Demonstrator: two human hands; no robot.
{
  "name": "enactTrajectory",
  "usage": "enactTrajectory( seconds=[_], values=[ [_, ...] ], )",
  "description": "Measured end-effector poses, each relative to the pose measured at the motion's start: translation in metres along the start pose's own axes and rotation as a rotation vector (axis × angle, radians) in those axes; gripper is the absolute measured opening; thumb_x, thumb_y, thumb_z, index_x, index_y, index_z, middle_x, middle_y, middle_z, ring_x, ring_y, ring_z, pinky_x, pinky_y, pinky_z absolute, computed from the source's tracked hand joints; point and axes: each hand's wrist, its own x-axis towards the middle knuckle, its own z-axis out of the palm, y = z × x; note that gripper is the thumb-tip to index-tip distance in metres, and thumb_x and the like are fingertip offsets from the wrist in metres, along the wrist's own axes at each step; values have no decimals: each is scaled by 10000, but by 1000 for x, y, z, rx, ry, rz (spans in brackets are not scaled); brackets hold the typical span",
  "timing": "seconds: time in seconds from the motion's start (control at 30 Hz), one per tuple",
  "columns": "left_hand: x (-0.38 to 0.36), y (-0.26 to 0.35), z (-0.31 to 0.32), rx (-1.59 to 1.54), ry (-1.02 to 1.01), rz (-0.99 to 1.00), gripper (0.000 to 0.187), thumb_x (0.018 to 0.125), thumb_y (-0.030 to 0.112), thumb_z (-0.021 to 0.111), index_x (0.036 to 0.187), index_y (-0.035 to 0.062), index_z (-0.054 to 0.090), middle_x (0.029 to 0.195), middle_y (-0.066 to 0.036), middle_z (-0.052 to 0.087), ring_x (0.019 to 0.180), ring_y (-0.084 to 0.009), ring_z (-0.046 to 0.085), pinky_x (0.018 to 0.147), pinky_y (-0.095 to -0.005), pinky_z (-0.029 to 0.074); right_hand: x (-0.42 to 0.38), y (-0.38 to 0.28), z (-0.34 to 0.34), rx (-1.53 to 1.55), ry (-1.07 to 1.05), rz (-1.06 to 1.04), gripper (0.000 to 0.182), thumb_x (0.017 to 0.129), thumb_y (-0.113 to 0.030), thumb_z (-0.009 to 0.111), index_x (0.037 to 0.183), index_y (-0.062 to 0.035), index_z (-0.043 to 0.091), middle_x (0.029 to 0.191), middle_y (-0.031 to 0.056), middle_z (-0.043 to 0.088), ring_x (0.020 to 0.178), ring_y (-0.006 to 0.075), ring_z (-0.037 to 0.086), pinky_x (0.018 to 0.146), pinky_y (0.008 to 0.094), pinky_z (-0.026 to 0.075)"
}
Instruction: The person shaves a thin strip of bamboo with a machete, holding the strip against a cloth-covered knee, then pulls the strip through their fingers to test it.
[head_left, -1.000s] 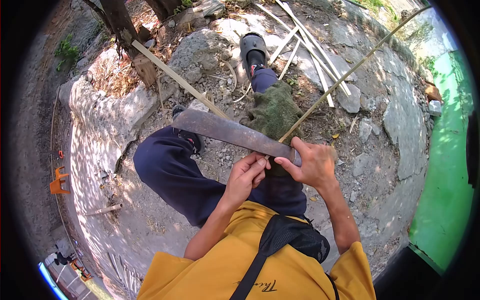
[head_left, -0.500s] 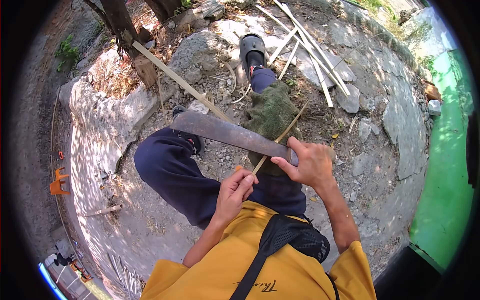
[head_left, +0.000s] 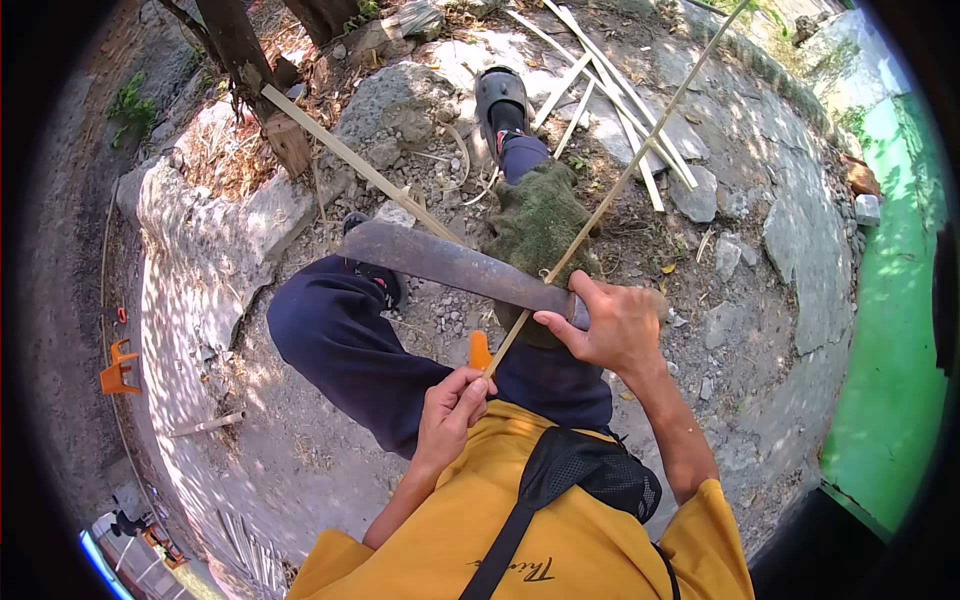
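Note:
My right hand (head_left: 618,322) is closed round the handle end of a machete (head_left: 450,264), its broad rusty blade pointing to the left. Pinched in my left hand (head_left: 455,405) is the near end of a thin bamboo strip (head_left: 612,195). The strip runs up and to the right, crossing the blade close to my right hand. Under the blade, a green cloth (head_left: 543,222) covers part of my outstretched leg. A small pale curl shows where the strip meets the blade. The exact contact between edge and strip is too small to make out.
Several pale strips (head_left: 620,90) lie on the rocky ground ahead. Another long strip (head_left: 350,158) leans by a cut stump (head_left: 288,142). An orange object (head_left: 480,350) shows beside my left hand. A green surface (head_left: 890,330) borders the right; an orange chair (head_left: 119,368) stands far left.
My left hand has moved down and left, toward my body, with the strip. Much more of the strip now extends beyond the blade. The machete and right hand have barely moved.

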Motion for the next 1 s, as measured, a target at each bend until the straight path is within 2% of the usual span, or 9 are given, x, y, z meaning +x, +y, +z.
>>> enactTrajectory(
  seconds=[0.4,0.7,0.73,0.77,0.83,0.87,0.9,0.97,1.0],
  values=[
    [-64,-3,-41,27,-1,-74,236,1124,193,570,1012,4,654,637,66,414,567,-32,327,526,-248,255,1,-2,-2,48,39,15,593,923,-662,709,870,-76,637,650,135,683,571,355,690,506,464,507],
    [-80,13,-67,210,-41,-171,217,1120,186,576,1013,12,649,663,71,427,591,-29,343,548,-234,271,3,-1,2,66,86,39,586,919,-641,726,882,-64,631,664,134,684,584,366,688,531,475,524],
    [-71,17,-74,352,-70,-236,217,1104,213,613,1127,-1,646,722,10,549,606,-64,477,575,-251,395,4,1,1,68,79,30,584,921,-637,726,881,-63,629,670,135,684,589,371,688,534,477,527],
    [-71,23,-72,354,-65,-242,217,1104,213,613,1127,-1,646,722,10,549,606,-64,477,575,-251,395,2,1,2,74,61,23,581,923,-634,727,880,-63,627,675,137,684,593,376,688,538,479,530],
    [-54,55,-56,748,-49,-192,367,1068,250,674,1311,-17,605,889,-95,692,757,-168,684,718,-314,552,2,0,2,82,76,23,579,924,-629,728,874,-62,623,678,140,685,600,380,691,538,481,531],
    [-49,57,-58,915,-18,-137,555,1031,279,724,1454,-20,525,1080,-182,739,973,-265,760,899,-387,594,2,-2,2,91,85,27,577,926,-625,730,868,-62,618,681,142,685,606,383,694,539,482,532],
    [-40,64,-53,917,-12,-137,555,1031,279,724,1454,-20,525,1080,-182,739,973,-265,760,899,-387,594,2,-2,3,95,86,23,577,926,-625,730,868,-62,618,681,142,685,606,383,694,539,482,532],
    [-14,79,-31,1116,96,168,540,1042,279,712,1447,-32,537,1103,-193,748,1033,-279,757,945,-408,590,1,-2,5,81,92,19,584,922,-627,735,861,-60,608,680,142,684,610,388,696,538,482,533],
    [-1,80,-21,1114,101,161,540,1042,279,712,1447,-32,537,1103,-193,748,1033,-279,757,945,-408,590,0,-2,5,84,86,16,584,922,-627,735,861,-60,608,680,142,684,610,388,696,538,482,533]
  ],
)
